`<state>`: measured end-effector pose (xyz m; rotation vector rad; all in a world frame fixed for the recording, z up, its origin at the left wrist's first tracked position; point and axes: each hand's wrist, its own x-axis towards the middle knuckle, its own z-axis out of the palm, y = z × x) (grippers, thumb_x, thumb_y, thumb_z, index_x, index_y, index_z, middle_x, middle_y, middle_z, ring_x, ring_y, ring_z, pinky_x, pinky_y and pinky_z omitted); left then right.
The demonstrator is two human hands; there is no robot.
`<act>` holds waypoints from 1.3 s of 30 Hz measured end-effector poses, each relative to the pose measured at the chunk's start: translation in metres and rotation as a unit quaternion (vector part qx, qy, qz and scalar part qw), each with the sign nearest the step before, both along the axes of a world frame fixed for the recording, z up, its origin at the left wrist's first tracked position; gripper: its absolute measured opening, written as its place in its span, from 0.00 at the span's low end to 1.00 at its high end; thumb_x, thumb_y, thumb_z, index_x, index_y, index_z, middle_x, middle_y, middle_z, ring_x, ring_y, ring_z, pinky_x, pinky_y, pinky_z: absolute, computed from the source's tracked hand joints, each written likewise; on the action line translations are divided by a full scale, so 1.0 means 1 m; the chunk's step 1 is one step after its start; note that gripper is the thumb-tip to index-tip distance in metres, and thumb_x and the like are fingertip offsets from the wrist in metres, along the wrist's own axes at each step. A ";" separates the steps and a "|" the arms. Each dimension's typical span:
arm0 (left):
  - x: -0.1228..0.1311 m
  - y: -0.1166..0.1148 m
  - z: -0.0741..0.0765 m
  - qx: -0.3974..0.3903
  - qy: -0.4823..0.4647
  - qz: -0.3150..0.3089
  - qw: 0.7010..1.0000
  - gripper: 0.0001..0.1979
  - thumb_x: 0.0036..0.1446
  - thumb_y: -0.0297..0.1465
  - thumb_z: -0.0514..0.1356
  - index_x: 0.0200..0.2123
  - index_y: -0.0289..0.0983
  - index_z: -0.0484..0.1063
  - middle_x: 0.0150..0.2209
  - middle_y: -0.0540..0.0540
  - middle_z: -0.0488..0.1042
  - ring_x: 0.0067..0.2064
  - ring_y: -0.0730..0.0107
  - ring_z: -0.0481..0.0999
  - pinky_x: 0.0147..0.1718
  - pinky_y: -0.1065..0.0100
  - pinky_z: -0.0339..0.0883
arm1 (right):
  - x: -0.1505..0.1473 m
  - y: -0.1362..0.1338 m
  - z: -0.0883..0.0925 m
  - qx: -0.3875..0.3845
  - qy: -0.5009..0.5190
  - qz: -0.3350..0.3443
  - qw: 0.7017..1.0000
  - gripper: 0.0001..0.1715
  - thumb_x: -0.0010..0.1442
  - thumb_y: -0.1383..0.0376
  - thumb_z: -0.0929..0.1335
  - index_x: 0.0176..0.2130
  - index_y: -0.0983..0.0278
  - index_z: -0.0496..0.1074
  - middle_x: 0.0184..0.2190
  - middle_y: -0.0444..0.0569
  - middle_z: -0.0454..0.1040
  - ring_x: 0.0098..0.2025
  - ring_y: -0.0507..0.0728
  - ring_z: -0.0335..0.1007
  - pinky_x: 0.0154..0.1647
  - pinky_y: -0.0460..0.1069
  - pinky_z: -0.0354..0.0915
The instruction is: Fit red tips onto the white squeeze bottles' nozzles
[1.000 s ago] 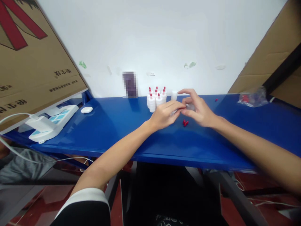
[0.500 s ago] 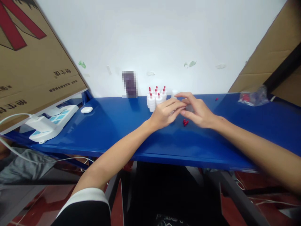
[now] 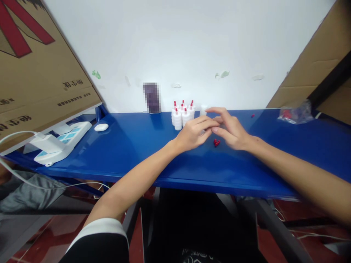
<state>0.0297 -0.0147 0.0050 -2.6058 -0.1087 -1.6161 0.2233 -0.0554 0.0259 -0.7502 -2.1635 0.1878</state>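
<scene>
My left hand (image 3: pixel 194 134) and my right hand (image 3: pixel 232 130) meet fingertip to fingertip above the blue table (image 3: pixel 142 153). Their fingers are bent and close together, and whatever may be between them is hidden. Just left of and behind my left hand stands a cluster of white bottles (image 3: pixel 178 121) with red tips. Another white bottle (image 3: pixel 203 110) is partly hidden behind my fingers. A small pile of red caps (image 3: pixel 216 142) lies on the table under my right hand.
A white power strip (image 3: pixel 65 142) with a plugged-in charger and a white oval case (image 3: pixel 101 127) are at the left. At the right lie a single red cap (image 3: pixel 252 115) and a clear bag (image 3: pixel 297 114) with red pieces. Cardboard (image 3: pixel 41 73) leans at the left.
The fingers of both hands have shifted slightly against each other. The bottles and the red pile look the same.
</scene>
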 end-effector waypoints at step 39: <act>-0.008 0.013 -0.002 -0.052 0.031 0.140 0.988 0.13 0.75 0.33 0.52 0.52 0.35 0.75 0.43 0.42 0.82 0.42 0.70 0.81 0.43 0.67 0.75 | 0.026 0.049 -0.027 -0.167 0.092 -0.145 0.971 0.19 0.64 0.53 0.69 0.49 0.58 0.62 0.37 0.49 0.78 0.24 0.54 0.69 0.25 0.51 0.66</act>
